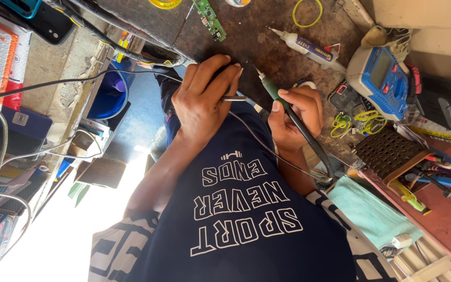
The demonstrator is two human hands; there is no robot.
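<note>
Close above the dark shirt (246, 230), the right hand (297, 114) is closed pen-fashion around the green grip of a soldering iron (283, 104). This probably steadies its tip, which points at the bench (257, 36) edge just beside the left fingertips. The left hand (202, 99) curls down, pinching silver tweezers (234, 98) aimed at the same spot, its fingers hiding whatever is pinned there. Farther across the bench, within reach but clear of the iron, lie a glue tube (309, 47), a blue multimeter (382, 78) and a green circuit board (210, 18).
</note>
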